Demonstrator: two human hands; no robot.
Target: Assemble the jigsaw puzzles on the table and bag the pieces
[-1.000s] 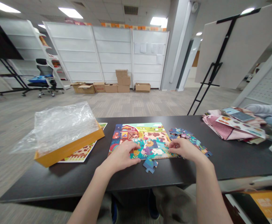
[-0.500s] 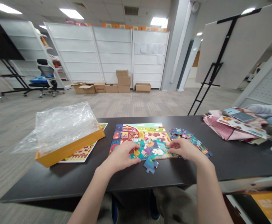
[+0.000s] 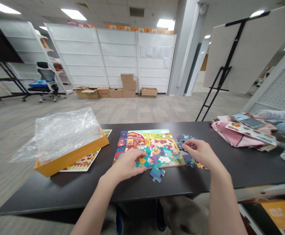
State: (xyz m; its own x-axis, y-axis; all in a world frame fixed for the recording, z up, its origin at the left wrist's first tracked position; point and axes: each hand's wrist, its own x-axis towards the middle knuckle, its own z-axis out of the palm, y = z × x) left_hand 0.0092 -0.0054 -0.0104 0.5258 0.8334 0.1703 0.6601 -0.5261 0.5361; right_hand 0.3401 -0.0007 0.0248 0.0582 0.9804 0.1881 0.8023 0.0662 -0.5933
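Note:
A colourful farm-scene jigsaw puzzle [image 3: 160, 143] with a red barn and a spotted cow lies flat on the black table. My left hand [image 3: 129, 162] rests over its lower left part, thumb and fingers apart, holding nothing. Just below the bottom edge sits a loose blue puzzle piece [image 3: 157, 173]. To the right of the picture, my right hand [image 3: 202, 153] is above a heap of loose puzzle pieces [image 3: 190, 160], which it partly covers. Its thumb and fingertips are drawn together; whatever is between them is too small to make out.
On the left, an orange box [image 3: 71, 155] with clear plastic wrap [image 3: 66, 130] stands partly over a printed sheet [image 3: 87, 163]. Folded pink cloths [image 3: 228, 133], a phone [image 3: 251, 120] and a sticker sheet [image 3: 251, 133] lie at the right. Beyond the table stands an easel-like frame [image 3: 213, 88].
My right hand has moved right, away from the puzzle's right edge and over the loose pieces. My left hand stays where it was. The view has shifted slightly.

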